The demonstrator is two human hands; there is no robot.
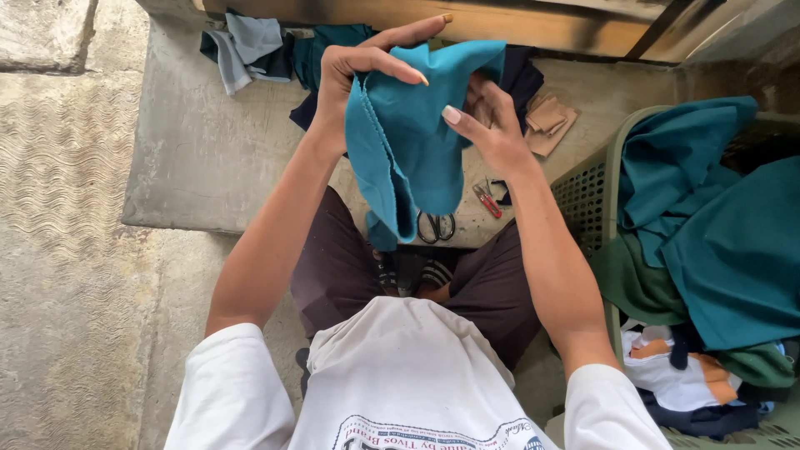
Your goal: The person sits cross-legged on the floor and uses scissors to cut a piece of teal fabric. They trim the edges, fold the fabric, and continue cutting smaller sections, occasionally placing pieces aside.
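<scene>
Teal cloth (417, 125), soft, folded, draping

Black-handled scissors (436, 227) lie at the front edge of the concrete slab (208, 158), with small red-handled snips (487, 201) just beside them. Some tan fabric scraps (548, 122) sit further back, and grey and dark cloth pieces (246, 46) are piled at the far edge. A green plastic basket (583, 196) stuffed with teal and green garments (717, 225) stands to the right.
</scene>
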